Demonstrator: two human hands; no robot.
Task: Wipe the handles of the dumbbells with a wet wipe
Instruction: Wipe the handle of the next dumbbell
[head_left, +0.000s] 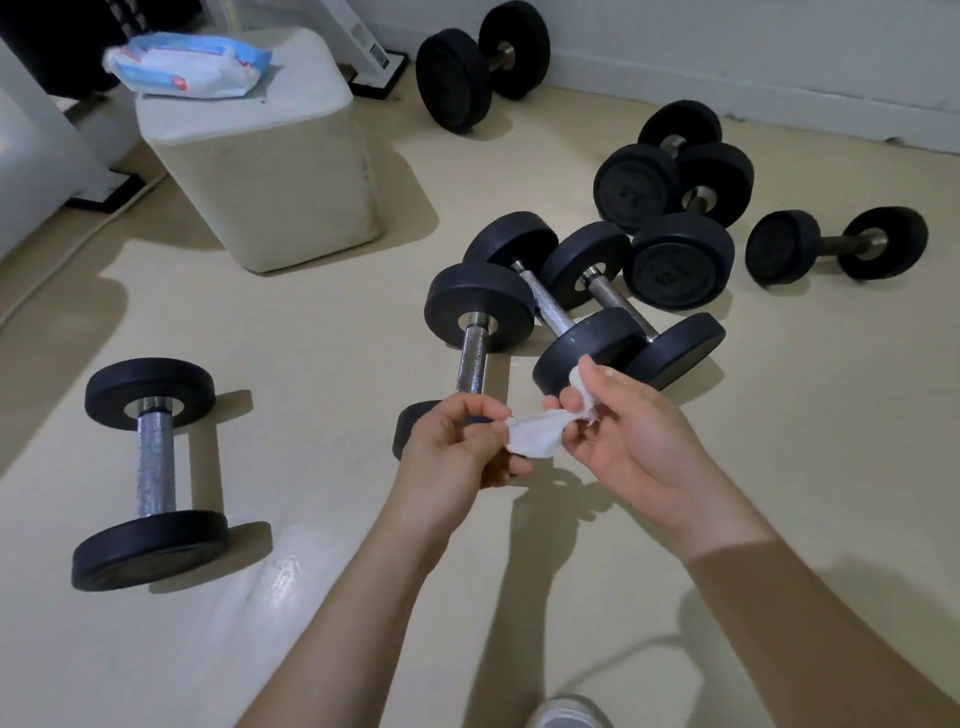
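Far left: a black disc-ended dumbbell with a knurled steel handle lies alone on the cream floor. Behind it, a blue-and-white soft pack of wipes rests on a cream padded stool.

Centre: the left hand and right hand hold a crumpled white wet wipe in the air between them. Each hand's thumb and curled fingers are clamped on one end. The wipe hangs above the near dumbbell and touches no handle.

Right: a cluster of black dumbbells, and one small dumbbell apart.

The wipe is probably being refolded between handles. Which handles are already wiped cannot be told, and most likely remain.
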